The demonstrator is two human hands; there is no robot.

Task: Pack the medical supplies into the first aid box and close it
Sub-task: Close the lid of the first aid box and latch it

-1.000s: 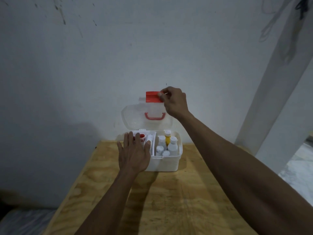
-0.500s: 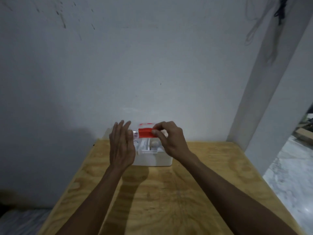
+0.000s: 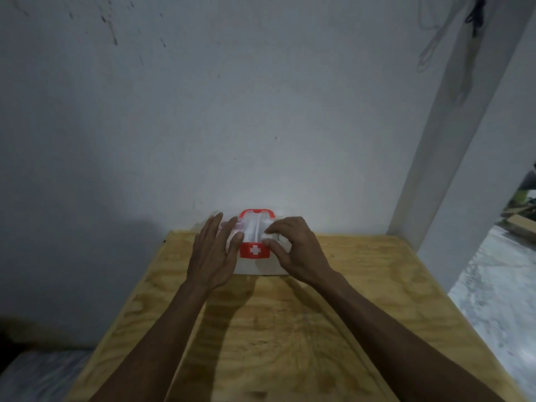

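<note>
Both hands are on the first aid box (image 3: 255, 266), which sits between them at the far edge of the plywood surface (image 3: 290, 329), close to the wall. The left hand (image 3: 213, 256) lies flat and open against the box's left side, fingers straight. The right hand (image 3: 295, 250) curls over the lid, thumb and fingertips pinching beside the red latch (image 3: 254, 250). The lid is down, its red handle (image 3: 256, 213) beyond the fingers.
</note>
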